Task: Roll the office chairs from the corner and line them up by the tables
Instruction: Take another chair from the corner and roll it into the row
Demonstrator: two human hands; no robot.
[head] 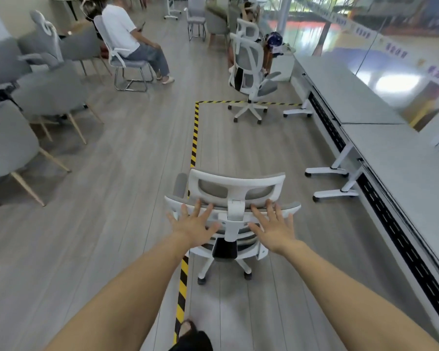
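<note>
grey plank floor [117,198]; your left hand [192,224] and right hand [274,228], fingers spread, press the near office chair [235,188] by the tables [395,158].

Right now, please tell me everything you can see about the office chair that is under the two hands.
The near office chair has a white plastic frame with grey mesh on its back and headrest, a black part low on the back, and a white star base on dark wheels. It stands upright, seen from behind, just right of the yellow-black floor tape and left of the grey tables. The left hand and right hand, fingers spread, reach to the top of its backrest.
</note>
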